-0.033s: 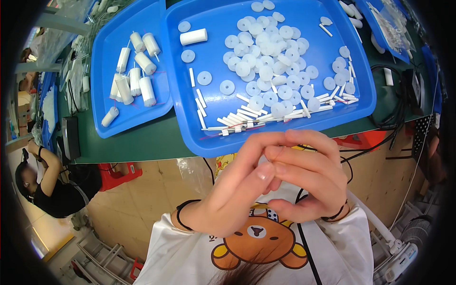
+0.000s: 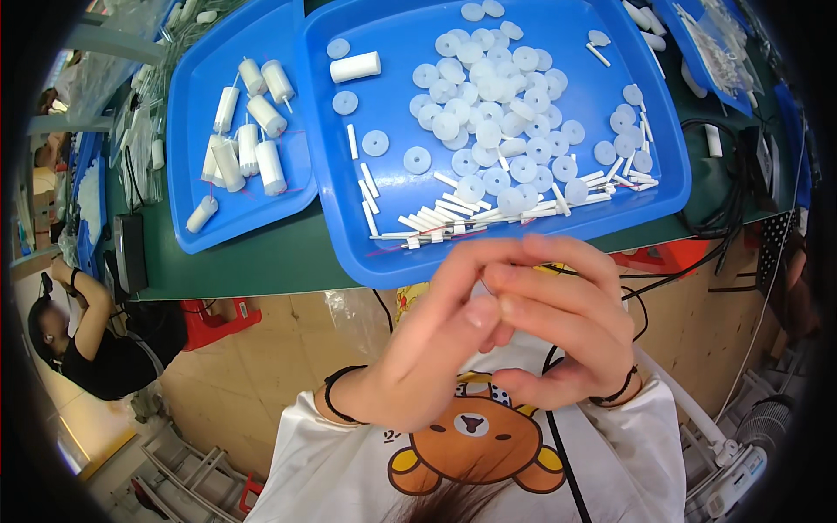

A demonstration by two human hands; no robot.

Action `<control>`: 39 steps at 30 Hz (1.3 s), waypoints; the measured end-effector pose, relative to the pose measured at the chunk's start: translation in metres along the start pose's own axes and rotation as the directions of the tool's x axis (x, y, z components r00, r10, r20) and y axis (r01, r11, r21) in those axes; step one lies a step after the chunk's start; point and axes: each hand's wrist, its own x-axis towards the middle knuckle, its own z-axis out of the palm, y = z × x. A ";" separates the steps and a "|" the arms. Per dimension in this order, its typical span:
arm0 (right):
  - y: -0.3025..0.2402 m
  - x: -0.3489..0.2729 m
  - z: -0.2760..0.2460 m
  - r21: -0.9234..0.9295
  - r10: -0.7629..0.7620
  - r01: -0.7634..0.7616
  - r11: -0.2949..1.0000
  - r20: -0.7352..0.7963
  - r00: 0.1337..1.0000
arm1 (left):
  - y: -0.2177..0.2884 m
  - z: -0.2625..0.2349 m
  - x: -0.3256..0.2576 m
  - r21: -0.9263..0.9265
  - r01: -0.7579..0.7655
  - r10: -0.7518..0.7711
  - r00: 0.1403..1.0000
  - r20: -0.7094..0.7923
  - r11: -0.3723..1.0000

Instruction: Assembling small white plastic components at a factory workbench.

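My left hand (image 2: 425, 342) and my right hand (image 2: 571, 318) meet in front of my chest, just off the near edge of a large blue tray (image 2: 384, 268). Their fingertips press together, and whatever they may hold is hidden between them. My right thumb stands away from its fingers. The tray holds a heap of translucent white discs (image 2: 488, 135) with centre holes. Several thin white rods (image 2: 436, 218) lie along its near side, some with red threads by them. One thick white cylinder (image 2: 356, 67) lies at its far left.
A smaller blue tray (image 2: 187, 157) at the left holds several white cylinders (image 2: 270, 166) with thin pins. Black cables (image 2: 728, 209) loop over the green table (image 2: 261, 275) at the right. Another person (image 2: 96, 331) sits at the far left; a white fan (image 2: 737, 479) stands lower right.
My joined fingertips have shifted very slightly. The trays and their contents have not moved.
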 end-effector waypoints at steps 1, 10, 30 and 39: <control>0.003 0.001 0.000 0.044 -0.002 0.002 0.999 0.007 1.000 | -0.001 0.000 0.003 -0.039 -0.042 0.041 0.999 -0.011 0.998; 0.010 -0.009 0.019 0.587 0.305 -0.159 0.794 -0.159 0.939 | -0.009 -0.014 0.011 -0.270 -0.067 0.104 0.987 0.126 0.961; 0.007 -0.017 0.011 0.522 0.334 -0.227 0.822 -0.120 0.935 | -0.017 -0.029 0.017 -0.465 -0.086 0.204 0.956 0.210 0.881; 0.005 -0.018 0.014 0.548 0.356 -0.247 0.799 -0.101 0.929 | -0.022 -0.021 0.016 -0.559 -0.090 0.257 0.939 0.229 0.824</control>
